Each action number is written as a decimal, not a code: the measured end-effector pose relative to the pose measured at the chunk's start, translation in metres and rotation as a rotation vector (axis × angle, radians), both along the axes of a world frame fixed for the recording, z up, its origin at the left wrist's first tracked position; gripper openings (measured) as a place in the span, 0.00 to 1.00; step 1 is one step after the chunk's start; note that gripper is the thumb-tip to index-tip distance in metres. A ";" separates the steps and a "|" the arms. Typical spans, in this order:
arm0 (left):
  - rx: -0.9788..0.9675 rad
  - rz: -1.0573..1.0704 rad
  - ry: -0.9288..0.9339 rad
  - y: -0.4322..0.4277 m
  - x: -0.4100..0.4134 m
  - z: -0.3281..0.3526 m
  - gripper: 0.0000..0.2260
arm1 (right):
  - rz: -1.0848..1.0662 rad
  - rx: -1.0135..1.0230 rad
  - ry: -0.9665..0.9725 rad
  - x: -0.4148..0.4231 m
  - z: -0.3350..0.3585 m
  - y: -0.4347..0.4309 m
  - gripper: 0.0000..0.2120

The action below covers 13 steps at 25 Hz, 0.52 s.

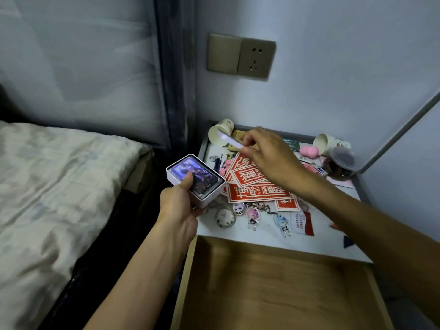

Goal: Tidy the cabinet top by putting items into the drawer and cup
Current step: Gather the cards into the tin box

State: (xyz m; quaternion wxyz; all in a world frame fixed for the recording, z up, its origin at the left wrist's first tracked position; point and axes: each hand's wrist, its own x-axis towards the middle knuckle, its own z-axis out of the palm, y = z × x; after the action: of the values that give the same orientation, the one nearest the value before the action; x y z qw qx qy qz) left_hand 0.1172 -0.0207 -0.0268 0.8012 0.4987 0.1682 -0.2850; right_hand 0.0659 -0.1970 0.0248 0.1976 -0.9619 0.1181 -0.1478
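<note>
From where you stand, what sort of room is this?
Probably a bedroom: a bed with rumpled bedding stands beside a small cluttered cabinet with its drawer pulled open, under a wall socket.

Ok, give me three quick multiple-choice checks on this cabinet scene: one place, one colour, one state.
1. Where is the small white rectangular card box? A on the floor; B in the left hand; C on the bed.
2. What colour are the large paper stickers with white characters? A red; B green; C blue.
3. The wooden drawer is: A shut; B pulled open; C missing.
Answers: B, the left hand grips it beside the white cabinet top; A, red sheets lie on that top; B, its wooden floor shows.
</note>
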 end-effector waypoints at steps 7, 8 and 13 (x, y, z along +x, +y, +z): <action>0.053 -0.260 -0.038 -0.034 -0.054 -0.015 0.08 | -0.293 1.205 -0.357 -0.106 -0.010 0.001 0.07; 0.061 -0.287 -0.035 -0.040 -0.061 -0.019 0.08 | -0.316 1.282 -0.403 -0.113 -0.016 -0.004 0.08; 0.058 -0.396 -0.066 -0.058 -0.084 -0.027 0.10 | -0.342 1.394 -0.356 -0.138 -0.046 -0.022 0.16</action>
State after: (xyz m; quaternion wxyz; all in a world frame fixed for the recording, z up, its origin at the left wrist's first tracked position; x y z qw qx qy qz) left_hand 0.0333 -0.0783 -0.0537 0.7199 0.5539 0.0487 -0.4155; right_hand -0.0718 -0.2194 -0.0214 0.7530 -0.5430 0.2989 -0.2210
